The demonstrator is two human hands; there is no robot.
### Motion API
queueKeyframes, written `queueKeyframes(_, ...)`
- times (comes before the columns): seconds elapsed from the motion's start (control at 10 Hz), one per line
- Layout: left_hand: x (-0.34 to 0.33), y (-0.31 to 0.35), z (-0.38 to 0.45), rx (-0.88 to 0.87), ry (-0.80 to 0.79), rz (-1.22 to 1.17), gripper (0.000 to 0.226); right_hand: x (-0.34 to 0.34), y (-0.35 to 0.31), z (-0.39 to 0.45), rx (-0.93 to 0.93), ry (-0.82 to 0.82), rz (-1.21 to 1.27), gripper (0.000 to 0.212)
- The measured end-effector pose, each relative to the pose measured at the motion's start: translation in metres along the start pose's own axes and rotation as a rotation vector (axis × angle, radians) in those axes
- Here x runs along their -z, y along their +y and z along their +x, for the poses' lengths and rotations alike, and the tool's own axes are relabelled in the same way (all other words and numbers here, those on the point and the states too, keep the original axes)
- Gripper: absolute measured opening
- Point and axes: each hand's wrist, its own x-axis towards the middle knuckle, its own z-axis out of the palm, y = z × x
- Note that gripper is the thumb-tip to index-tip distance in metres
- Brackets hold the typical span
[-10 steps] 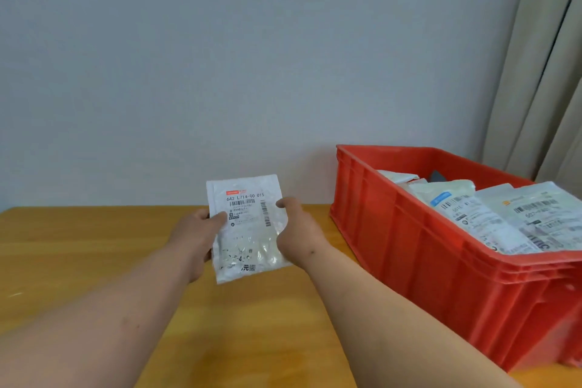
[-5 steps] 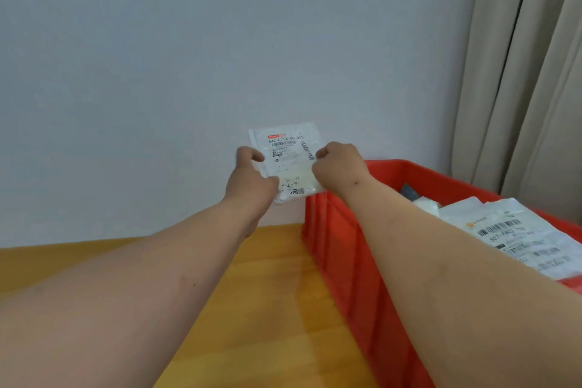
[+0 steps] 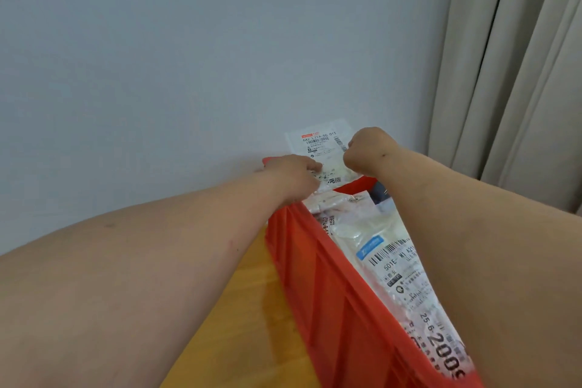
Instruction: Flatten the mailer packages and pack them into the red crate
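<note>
White mailer (image 3: pixel 321 143) | gripped between both hands' fingers (image 3: pixel 310 165) | seemingly over red crate (image 3: pixel 330 287) far end

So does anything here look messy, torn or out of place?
Nothing stands out. Both hands, left and right, hold a small white packet upright over the far end of the red crate, which already has labelled packets lying inside.

We see the small mailer (image 3: pixel 321 148) at 12 o'clock over the crate's (image 3: pixel 318 264) far end, left hand (image 3: pixel 293 175) at its 9, right hand (image 3: pixel 367 151) at its 3; labelled mailers (image 3: pixel 390 264) lie inside, table (image 3: pixel 248 302) at the crate's 9 o'clock.
</note>
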Motion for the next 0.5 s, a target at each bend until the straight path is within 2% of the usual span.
queueKeyframes(0.1,-0.006,-0.003,0.009,0.045,-0.054,0.277,0.043,-0.01,0.002,0.005,0.03,-0.087,-0.031,0.031)
queueKeyframes(0.2,-0.011,-0.014,0.011,0.034,-0.043,0.263,0.041,-0.026,-0.003,0.002,0.053,-0.216,-0.104,0.029)
queueKeyframes(0.3,-0.01,-0.022,0.002,0.031,0.027,0.153,0.041,-0.033,-0.008,-0.007,0.076,-0.299,-0.109,0.02)
queueKeyframes(0.5,0.004,-0.036,-0.025,0.025,0.103,0.139,0.039,-0.031,-0.01,-0.014,0.179,-0.338,-0.239,0.028)
